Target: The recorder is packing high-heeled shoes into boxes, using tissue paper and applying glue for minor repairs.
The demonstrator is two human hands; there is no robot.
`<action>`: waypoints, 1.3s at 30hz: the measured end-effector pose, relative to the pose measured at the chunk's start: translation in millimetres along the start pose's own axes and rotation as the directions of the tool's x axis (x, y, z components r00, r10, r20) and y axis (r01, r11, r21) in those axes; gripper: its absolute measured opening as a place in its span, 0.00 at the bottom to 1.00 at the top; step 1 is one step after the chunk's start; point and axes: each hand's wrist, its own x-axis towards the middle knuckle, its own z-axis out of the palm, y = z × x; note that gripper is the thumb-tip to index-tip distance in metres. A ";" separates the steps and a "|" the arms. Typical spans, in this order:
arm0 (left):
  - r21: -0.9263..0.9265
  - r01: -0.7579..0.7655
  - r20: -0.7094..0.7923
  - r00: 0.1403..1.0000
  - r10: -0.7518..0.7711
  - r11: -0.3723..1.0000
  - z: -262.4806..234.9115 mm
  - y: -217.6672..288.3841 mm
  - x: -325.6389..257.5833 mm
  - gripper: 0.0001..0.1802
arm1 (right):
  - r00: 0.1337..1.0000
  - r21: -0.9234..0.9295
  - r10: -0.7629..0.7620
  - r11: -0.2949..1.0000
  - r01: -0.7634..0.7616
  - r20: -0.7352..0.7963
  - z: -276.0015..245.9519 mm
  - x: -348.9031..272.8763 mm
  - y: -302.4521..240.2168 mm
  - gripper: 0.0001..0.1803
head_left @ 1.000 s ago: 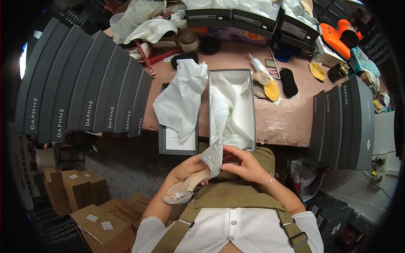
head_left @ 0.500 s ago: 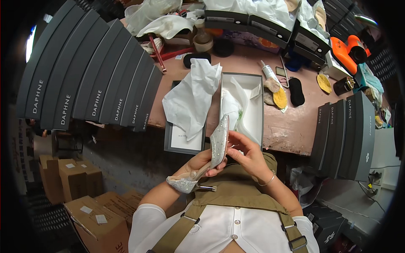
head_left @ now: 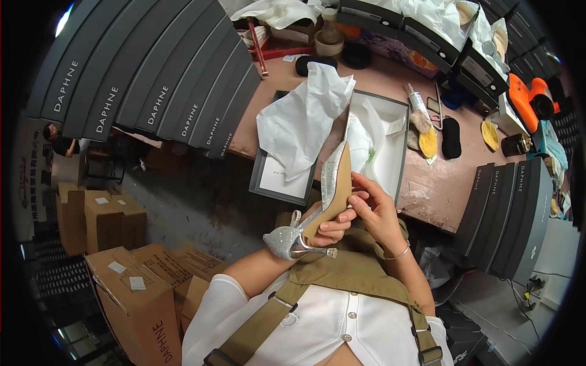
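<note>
A glittery silver high-heeled shoe (head_left: 330, 177) with a tan sole and a shiny metallic heel is held tilted on its side, its toe pointing away from me. My left hand (head_left: 332, 230) wraps around its middle, the fingertips showing over the sole. With bent fingers and thumb, my right hand (head_left: 379, 215) pinches the sole's right edge. Beyond the toe lies an uncovered shoe box (head_left: 400, 149) with white paper and a small green-marked packet inside. A crumpled white tissue sheet (head_left: 299, 122) rests over the dark box lid (head_left: 282, 196) to its left.
Stacked dark shoe boxes flank the worktable on the left (head_left: 159, 79) and right (head_left: 519, 210). Yellow sponges (head_left: 428, 143), a white tube (head_left: 417, 99) and a black pad (head_left: 451, 138) lie right of the uncovered box. Brown cartons (head_left: 131, 293) stand on the floor at left.
The shoe has been rolled in my hands, so its tan sole and heel now face up. My view has shifted, moving the table rightward in the picture.
</note>
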 end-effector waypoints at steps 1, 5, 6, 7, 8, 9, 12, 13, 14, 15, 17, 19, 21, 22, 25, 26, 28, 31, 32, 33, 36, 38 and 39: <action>-0.025 0.000 0.029 1.000 0.001 1.000 0.3 -1.0 1.0 0.29 | 0.999 0.005 -0.011 1.000 0.012 -0.044 -0.1 -1.7 -1.1 0.22; -0.065 -0.016 0.065 0.998 0.020 0.998 13.0 -0.6 4.9 0.29 | 0.970 -0.103 -0.136 0.988 0.117 -0.203 -5.9 -15.3 -16.6 0.17; -0.060 -0.023 0.066 0.997 0.027 0.998 12.5 1.3 4.6 0.29 | 0.982 -0.087 -0.122 0.990 0.110 -0.145 -8.2 -23.5 -25.2 0.18; -0.053 -0.026 0.070 0.997 0.029 0.998 12.0 2.9 5.2 0.29 | 0.990 -0.072 -0.112 0.992 0.106 -0.088 -11.2 -28.8 -34.6 0.18; -0.026 -0.059 -0.007 0.998 0.059 0.998 12.2 4.8 1.4 0.28 | 0.991 -0.143 -0.130 0.981 0.135 0.042 -12.8 -30.6 -43.8 0.19; 0.103 -0.123 -0.097 0.986 0.133 0.987 15.3 5.7 0.0 0.26 | 0.983 -0.152 -0.092 0.981 0.116 0.159 -9.6 -30.4 -58.3 0.20; 0.533 -0.138 -0.358 0.857 0.371 0.835 26.4 16.5 5.5 0.21 | 0.916 -0.226 0.007 0.970 0.092 0.400 3.4 -30.4 -50.4 0.14; 0.666 -0.051 -0.465 0.752 0.467 0.744 34.2 18.4 8.5 0.19 | 0.900 -0.245 -0.101 0.944 0.221 0.423 7.8 -33.6 -26.8 0.11; 0.781 -0.056 -0.388 0.737 0.553 0.622 36.9 19.5 8.9 0.21 | 0.889 -0.102 -0.082 0.985 0.142 0.450 11.1 -33.7 -21.5 0.09; 0.825 -0.136 -0.216 0.821 0.528 0.549 60.1 9.9 13.7 0.31 | 0.876 0.048 -0.075 0.997 0.059 0.477 13.0 -33.7 -17.8 0.08; 0.630 -0.309 0.026 0.925 0.379 0.713 54.6 21.1 16.1 0.47 | 0.749 0.216 0.068 0.937 -0.274 0.659 12.2 -37.0 -14.4 0.10; 0.385 -0.351 0.050 0.931 0.361 0.853 51.5 20.4 39.0 0.45 | 0.700 0.289 0.052 0.887 -0.360 0.713 16.7 -38.7 7.7 0.12; 0.268 -0.247 0.068 0.969 0.238 0.931 26.8 25.2 49.4 0.39 | 0.680 0.323 0.073 0.839 -0.437 0.730 10.8 -32.9 14.6 0.12; 0.314 -0.227 0.095 0.974 0.207 0.922 17.0 26.4 49.6 0.36 | 0.695 0.178 0.001 0.966 -0.186 0.719 0.2 -28.4 8.6 0.14; 0.575 0.035 -0.147 0.987 0.061 0.818 22.3 28.0 47.5 0.32 | 0.707 -0.185 0.081 0.980 0.071 0.702 -63.2 -15.5 -17.0 0.15; 0.579 0.098 -0.249 0.967 0.061 0.809 31.0 26.2 45.1 0.32 | 0.832 -0.146 0.187 0.981 -0.129 0.522 -90.5 -7.7 -18.9 0.14; 0.556 0.231 -0.455 0.888 0.060 0.799 45.0 22.0 41.1 0.31 | 0.968 -0.148 0.235 0.964 -0.220 0.093 -141.3 25.6 -28.7 0.13; 0.526 0.322 -0.561 0.827 0.037 0.787 42.6 22.9 30.0 0.30 | 0.910 -0.641 -0.264 0.768 -0.003 -0.321 -216.9 110.0 27.0 0.12; 0.535 0.332 -0.573 0.818 0.046 0.777 43.2 21.3 29.3 0.30 | 0.878 -0.740 -0.379 0.671 0.042 -0.293 -235.8 136.6 46.4 0.12; 0.539 0.327 -0.582 0.811 0.062 0.776 42.4 18.7 24.8 0.30 | 0.894 -0.774 -0.306 0.630 -0.067 -0.327 -243.2 158.5 55.2 0.13; 0.549 0.333 -0.579 0.813 0.061 0.767 43.1 18.7 16.5 0.29 | 0.944 -0.886 -0.059 0.368 -0.283 -0.325 -241.0 202.3 66.8 0.14; 0.614 0.400 -0.616 0.782 0.096 0.681 47.8 18.1 13.6 0.29 | 0.946 -0.908 0.031 0.274 -0.317 -0.321 -235.8 210.7 79.3 0.15; 0.643 0.431 -0.630 0.767 0.117 0.633 50.4 18.2 13.0 0.29 | 0.940 -0.909 0.067 0.238 -0.342 -0.336 -229.2 212.8 74.1 0.17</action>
